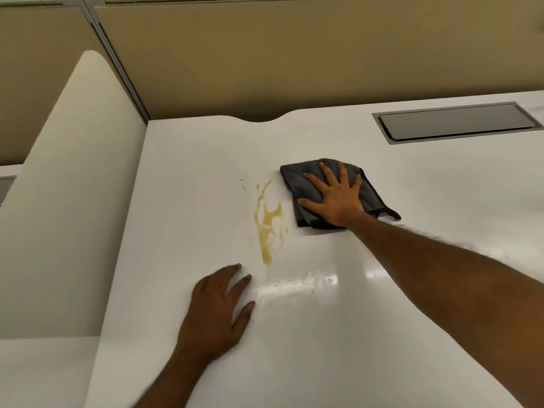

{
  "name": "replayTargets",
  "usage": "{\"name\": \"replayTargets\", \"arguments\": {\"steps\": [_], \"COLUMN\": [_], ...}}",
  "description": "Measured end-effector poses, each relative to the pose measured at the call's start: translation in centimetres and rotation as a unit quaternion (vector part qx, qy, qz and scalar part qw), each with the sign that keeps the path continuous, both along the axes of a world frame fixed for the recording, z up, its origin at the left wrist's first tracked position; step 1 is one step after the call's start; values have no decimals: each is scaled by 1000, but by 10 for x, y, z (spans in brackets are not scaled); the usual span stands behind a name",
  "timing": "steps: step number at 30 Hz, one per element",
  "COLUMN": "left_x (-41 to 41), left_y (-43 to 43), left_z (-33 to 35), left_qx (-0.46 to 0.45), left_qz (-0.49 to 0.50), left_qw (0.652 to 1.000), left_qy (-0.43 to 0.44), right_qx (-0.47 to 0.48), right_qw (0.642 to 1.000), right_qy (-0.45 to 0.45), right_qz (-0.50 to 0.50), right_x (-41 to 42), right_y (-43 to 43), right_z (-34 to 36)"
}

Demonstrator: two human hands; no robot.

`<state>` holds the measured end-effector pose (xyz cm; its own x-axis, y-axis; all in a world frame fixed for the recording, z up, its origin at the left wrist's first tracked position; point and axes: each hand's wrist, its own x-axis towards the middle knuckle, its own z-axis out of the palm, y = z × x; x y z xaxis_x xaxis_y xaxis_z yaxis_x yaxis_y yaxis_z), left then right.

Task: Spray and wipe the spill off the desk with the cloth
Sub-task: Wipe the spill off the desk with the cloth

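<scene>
A yellow-brown spill (268, 222) streaks the white desk (382, 319) near its middle. Just right of it lies a folded dark grey cloth (297, 184). My right hand (335, 198) presses flat on the cloth with fingers spread. My left hand (217, 310) rests palm down on the bare desk below the spill, holding nothing. No spray bottle is in view. A wet, shiny patch (297, 284) glints between the left hand and the right forearm.
A grey cable-hatch lid (456, 122) is set into the desk at the back right. A tan partition wall (265, 60) runs along the back edge. A cream side divider (67, 201) stands along the desk's left edge.
</scene>
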<state>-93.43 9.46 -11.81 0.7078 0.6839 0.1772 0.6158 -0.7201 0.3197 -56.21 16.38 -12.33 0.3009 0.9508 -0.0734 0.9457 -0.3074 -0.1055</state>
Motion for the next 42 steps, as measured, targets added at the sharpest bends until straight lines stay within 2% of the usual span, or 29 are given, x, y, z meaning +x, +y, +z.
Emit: {"name": "replayTargets", "arguments": {"steps": [4, 6, 8, 11, 14, 18, 21, 25, 28, 31, 34, 38, 42], "left_x": [-10, -8, -7, -6, -7, -8, -7, -7, -8, -8, -9, -9, -10], "left_y": [34, 54, 72, 90, 99, 102, 104, 107, 107, 109, 111, 105, 107], "left_z": [0, 0, 0, 1, -2, -11, -13, -10, -11, -18, -21, -15, -14], "left_qx": [-3, -2, -10, -19, -10, -18, -30, -38, -24, -1, 3, -2, -6], "left_qz": [42, 56, 73, 84, 78, 75, 63, 52, 57, 70, 70, 68, 71], "left_qw": [999, 998, 996, 995, 996, 997, 997, 997, 997, 996, 996, 996, 996], "left_qy": [30, 38, 44, 46, 37, 19, 26, 47, 42, 51, 54, 60, 60], "right_qx": [-40, -45, -33, -8, 4, -33, -46, -6, -5, -45, -63, -24, -17], "right_qw": [997, 998, 999, 997, 999, 999, 999, 996, 998, 999, 997, 991, 996], "right_qy": [24, 25, 10, -1, -4, 15, 11, -15, -2, 28, 13, -4, -14], "right_qz": [-63, -37, 29, 79, 40, -17, 17, 86, 58, 2, 38, 135, 89], "right_x": [-16, -38, -61, -59, -38, -49, -78, -78, -64, -73, -111, -124, -71], "right_y": [43, 55, 49, 25, 21, 60, 78, 48, 47, 83, 104, 62, 28], "right_z": [12, 12, 4, -4, 1, 9, 7, -3, 2, 15, 13, -1, 3]}}
